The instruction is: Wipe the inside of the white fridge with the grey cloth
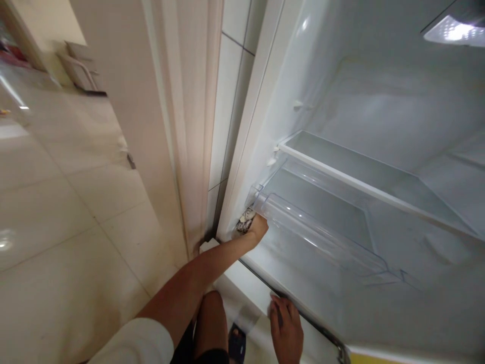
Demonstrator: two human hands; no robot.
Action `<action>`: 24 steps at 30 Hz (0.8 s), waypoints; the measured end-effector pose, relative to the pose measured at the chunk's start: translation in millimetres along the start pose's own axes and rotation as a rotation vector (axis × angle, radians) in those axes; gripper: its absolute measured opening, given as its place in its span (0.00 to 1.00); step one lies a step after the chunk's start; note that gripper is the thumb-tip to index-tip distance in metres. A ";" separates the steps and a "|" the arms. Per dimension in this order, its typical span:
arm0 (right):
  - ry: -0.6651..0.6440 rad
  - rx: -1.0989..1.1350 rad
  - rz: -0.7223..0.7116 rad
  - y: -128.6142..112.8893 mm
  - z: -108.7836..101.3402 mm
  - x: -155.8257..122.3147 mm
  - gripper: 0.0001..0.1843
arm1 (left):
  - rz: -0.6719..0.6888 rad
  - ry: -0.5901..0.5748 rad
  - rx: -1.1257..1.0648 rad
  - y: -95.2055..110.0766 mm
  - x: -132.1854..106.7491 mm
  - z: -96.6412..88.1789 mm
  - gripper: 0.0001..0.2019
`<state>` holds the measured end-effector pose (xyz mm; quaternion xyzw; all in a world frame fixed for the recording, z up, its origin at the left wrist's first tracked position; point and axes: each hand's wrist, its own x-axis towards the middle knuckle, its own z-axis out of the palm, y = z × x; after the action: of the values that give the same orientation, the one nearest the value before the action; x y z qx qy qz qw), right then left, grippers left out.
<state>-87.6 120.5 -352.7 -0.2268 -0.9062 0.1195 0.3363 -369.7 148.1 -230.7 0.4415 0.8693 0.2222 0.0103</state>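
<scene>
My left hand [259, 228] reaches into the lower left corner of the fridge [261, 126]. Its fingers close on a patterned, crumpled cloth [245, 221], which is pressed to the inner side wall below the clear plastic drawer [322, 232]. Part of the cloth is hidden by the hand. My right hand [287, 328] rests on the white ledge [246, 283] at the front bottom edge of the fridge, with nothing seen in it. Its fingers lie over the ledge, somewhat bent.
A glass shelf [364, 172] with a white front rim sits above the drawer. The fridge lamp [454, 31] is lit at the upper right. A wooden door frame [189, 101] and tiled wall stand close on the left, with tiled floor [76, 227] beyond.
</scene>
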 end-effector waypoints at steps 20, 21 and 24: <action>0.078 0.005 -0.012 18.6 20.9 -10.6 0.21 | 0.410 -0.031 0.431 -17.8 0.0 -26.4 0.18; 0.085 0.012 0.007 18.5 22.6 -12.0 0.21 | 0.395 -0.026 0.422 -16.8 7.5 -26.1 0.17; 0.084 0.038 0.052 17.2 26.1 -16.2 0.20 | 0.327 -0.003 0.364 -11.8 28.0 -23.0 0.12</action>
<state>-88.5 125.8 -387.4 -0.2485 -0.8826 0.1358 0.3753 -400.7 155.0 -209.7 0.5711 0.8120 0.0600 -0.1039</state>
